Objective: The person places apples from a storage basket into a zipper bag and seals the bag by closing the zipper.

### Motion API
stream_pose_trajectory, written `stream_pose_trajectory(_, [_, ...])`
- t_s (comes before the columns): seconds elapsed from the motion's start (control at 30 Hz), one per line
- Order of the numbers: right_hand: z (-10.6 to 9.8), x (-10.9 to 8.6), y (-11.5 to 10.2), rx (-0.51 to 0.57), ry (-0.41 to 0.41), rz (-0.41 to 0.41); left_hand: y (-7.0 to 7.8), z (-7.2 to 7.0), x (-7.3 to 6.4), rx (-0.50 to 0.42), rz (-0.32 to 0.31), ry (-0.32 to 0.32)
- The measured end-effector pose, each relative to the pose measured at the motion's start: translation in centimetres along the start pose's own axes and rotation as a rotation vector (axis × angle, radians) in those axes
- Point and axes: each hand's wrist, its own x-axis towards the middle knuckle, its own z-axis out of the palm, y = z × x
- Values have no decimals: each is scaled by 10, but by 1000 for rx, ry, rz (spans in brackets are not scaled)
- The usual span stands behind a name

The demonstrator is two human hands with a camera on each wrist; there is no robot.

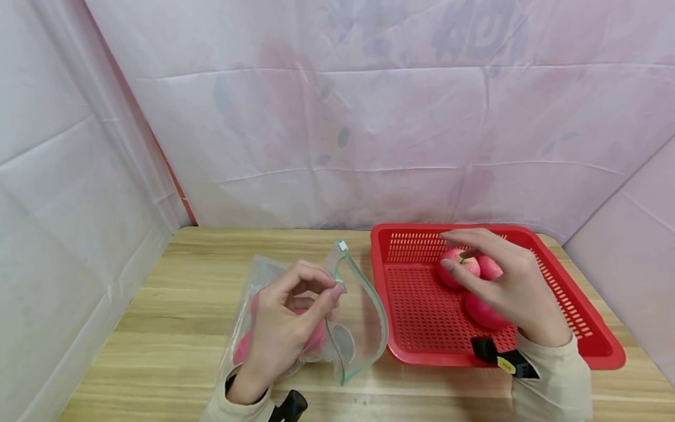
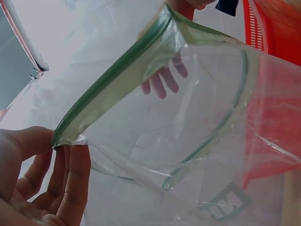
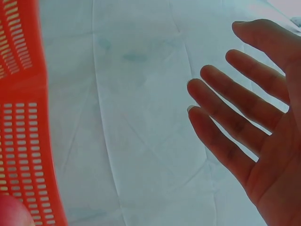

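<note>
My left hand [image 1: 287, 325] pinches the green-edged mouth of a clear zip bag [image 1: 364, 331] between thumb and fingertips. The bag's mouth gapes toward the right, and its white slider [image 1: 342, 246] sits at the far end. Inside, partly behind the hand, show pink-red round fruits [image 1: 316, 337]. Over the red basket [image 1: 422, 356] hovers my right hand [image 1: 519, 284], its fingers spread and loosely bent, holding nothing. Just beneath it lie several red apples [image 1: 482, 312]. In the right wrist view the right hand [image 3: 263, 122] has its fingers apart, away from the basket wall [image 3: 33, 89].
A wooden table [image 1: 158, 316] carries the bag on the left and the basket on the right, close beside each other. Pale printed cloth [image 1: 337, 135] hangs behind the table and at both sides. Each wrist wears a black strap [image 1: 522, 364].
</note>
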Motion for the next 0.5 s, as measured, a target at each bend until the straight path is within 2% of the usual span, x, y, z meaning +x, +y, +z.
stream_pose_trajectory(0.1, [-2, -1, 4, -19, 11, 26, -1, 0, 0, -10, -7, 0])
stream_pose_trajectory(0.23, [-5, 0, 9, -56, 28, 28, -2, -1, -1, -37, -53, 0])
stream_pose_trajectory(0.5, [-6, -3, 20, -104, 32, 51, 0, -1, 1, -55, -238, -15])
